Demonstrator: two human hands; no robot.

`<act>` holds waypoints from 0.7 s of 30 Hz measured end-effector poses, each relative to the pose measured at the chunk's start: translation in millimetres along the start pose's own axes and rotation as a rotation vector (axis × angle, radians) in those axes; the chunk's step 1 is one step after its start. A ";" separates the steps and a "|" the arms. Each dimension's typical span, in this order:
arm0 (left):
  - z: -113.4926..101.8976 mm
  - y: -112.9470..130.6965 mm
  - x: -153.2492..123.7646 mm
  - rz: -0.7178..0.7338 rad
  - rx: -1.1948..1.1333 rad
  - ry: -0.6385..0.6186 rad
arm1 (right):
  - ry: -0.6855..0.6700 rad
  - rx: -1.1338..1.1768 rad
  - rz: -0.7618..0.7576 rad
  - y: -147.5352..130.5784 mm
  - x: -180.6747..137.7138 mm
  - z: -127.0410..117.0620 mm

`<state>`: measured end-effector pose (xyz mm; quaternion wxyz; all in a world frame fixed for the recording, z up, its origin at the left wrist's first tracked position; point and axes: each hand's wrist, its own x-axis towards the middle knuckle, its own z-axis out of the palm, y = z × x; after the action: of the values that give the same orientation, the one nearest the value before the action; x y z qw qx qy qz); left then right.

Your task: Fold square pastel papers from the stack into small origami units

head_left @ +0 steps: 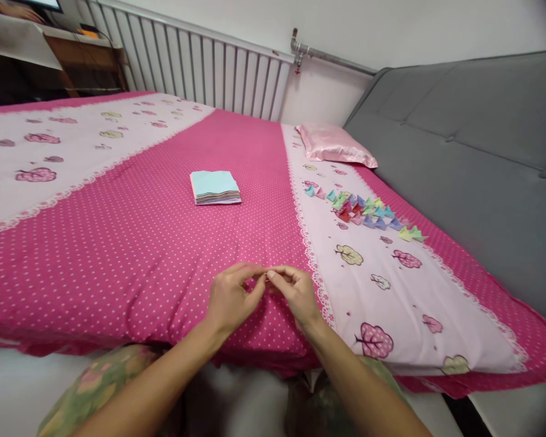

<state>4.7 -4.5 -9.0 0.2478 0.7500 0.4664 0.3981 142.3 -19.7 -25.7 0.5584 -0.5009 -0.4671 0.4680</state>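
Observation:
My left hand (232, 296) and my right hand (295, 294) meet fingertip to fingertip near the front edge of the pink dotted bed sheet (155, 243). Both pinch something small between them; it is pink against the sheet and too small to name. A stack of pastel paper squares (215, 187) with a light blue top sheet lies farther back in the middle of the bed. To the right, several small folded paper pieces (366, 211) in mixed colours lie in a cluster on the pale strip.
A pink satin pillow (334, 145) lies at the head of the bed beside a grey padded headboard (473, 158). A white radiator (200, 67) runs along the far wall. A wooden desk (77, 57) stands at the back left.

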 end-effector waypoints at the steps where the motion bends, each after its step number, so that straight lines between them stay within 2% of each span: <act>1: 0.0 0.1 0.1 0.004 0.001 0.004 | 0.000 0.002 0.004 0.3 0.0 0.1; 9: 2.5 -2.8 0.4 0.026 -0.102 0.086 | 0.018 0.058 0.068 -2.4 0.2 0.9; 13: 4.2 -4.8 2.3 -0.066 -0.223 0.090 | 0.037 0.105 0.110 -6.1 -0.6 1.5; 21: 3.4 -5.8 5.5 -0.327 -0.473 -0.011 | 0.036 0.129 0.130 -6.2 0.8 0.6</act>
<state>6.0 2.9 -13.2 0.4794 0.5885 0.4738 0.4465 142.2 -19.2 -19.4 0.5664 -0.5016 -0.3924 0.5232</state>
